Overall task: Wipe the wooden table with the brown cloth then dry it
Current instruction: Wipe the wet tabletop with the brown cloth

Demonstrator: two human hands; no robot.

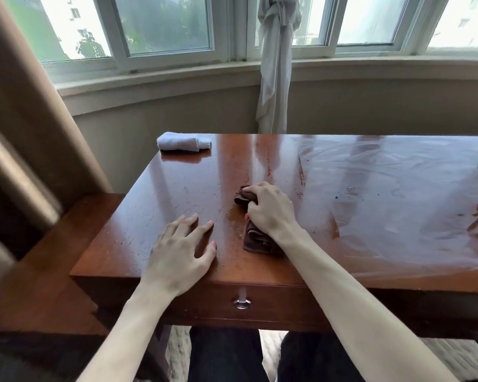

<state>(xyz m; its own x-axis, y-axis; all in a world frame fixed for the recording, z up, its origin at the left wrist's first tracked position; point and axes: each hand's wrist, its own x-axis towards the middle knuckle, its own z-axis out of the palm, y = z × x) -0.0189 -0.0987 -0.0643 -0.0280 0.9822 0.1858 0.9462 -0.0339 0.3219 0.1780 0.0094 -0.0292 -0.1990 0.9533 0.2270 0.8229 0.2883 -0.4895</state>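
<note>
**Bay window, beige wall, daylight**

A curved row of white-framed windows (166, 31) lets in bright daylight, with trees and pale buildings blurred beyond. A stone-coloured sill (155, 81) runs beneath them above a plain beige wall (177, 111). A knotted white sheer curtain (276, 64) hangs at centre; a heavy tan curtain (20, 111) falls at left. A lower wooden side unit (47, 277) stands at left

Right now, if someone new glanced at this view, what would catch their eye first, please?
Probably the right hand pressing the brown cloth onto the middle of the glossy wooden table, with streaky wet smears spreading to its right. The left hand rests spread beside it near the front edge, and a rolled white towel lies at the far left corner.
</note>
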